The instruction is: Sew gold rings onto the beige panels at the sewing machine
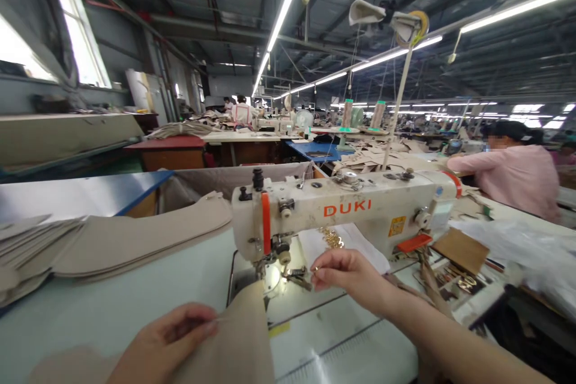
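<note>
Above the pale green tabletop [337, 342], our left hand [166, 339] pinches the edge of a curved beige panel [243, 336], its far end near the white sewing machine's [306, 207] needle; our right hand's [344, 273] fingers close on a small gold metal piece [316, 269].

Beside the fabric panel [245, 339] the tabletop [326, 327] gives passage, but the sewing machine [344, 207] blocks the way ahead.

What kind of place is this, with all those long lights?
It looks like a sewing workshop or factory: there's a big sewing machine in front, tall thread cones behind it, and stacked beige pieces on the left.
</note>
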Demonstrator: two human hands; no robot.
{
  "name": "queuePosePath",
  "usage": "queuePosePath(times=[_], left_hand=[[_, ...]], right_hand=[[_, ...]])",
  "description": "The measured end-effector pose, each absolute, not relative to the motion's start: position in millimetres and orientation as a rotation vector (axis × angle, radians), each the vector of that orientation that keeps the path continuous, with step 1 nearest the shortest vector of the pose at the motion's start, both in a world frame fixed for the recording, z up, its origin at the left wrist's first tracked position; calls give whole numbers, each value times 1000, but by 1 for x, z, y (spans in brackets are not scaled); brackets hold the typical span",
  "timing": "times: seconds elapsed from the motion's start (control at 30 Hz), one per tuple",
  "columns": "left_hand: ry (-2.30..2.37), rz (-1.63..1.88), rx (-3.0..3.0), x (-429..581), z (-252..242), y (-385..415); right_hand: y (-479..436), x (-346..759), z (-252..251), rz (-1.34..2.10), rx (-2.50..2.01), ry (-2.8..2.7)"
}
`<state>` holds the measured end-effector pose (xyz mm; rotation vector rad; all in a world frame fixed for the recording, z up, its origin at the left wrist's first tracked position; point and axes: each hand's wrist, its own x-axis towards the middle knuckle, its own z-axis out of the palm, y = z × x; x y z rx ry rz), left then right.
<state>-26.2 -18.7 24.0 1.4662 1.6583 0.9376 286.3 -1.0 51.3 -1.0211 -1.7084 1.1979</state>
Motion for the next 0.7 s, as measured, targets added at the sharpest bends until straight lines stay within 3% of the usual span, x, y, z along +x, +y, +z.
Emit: queuePosePath(times=[0.13, 0.37, 0.47, 0.7], left_hand=[[1473, 966, 1352, -17, 37, -28], [1302, 1024, 1226, -14, 29, -34], [1303, 1034, 1213, -12, 32, -36], [1264, 1118, 1255, -9, 25, -37]], right_hand=[[-15, 249, 43, 1665, -896, -1420], [-16, 197, 27, 1870, -843, -1246], [-14, 188, 23, 1815, -836, -1299], [-18, 174, 6, 1263, -845, -1587]])
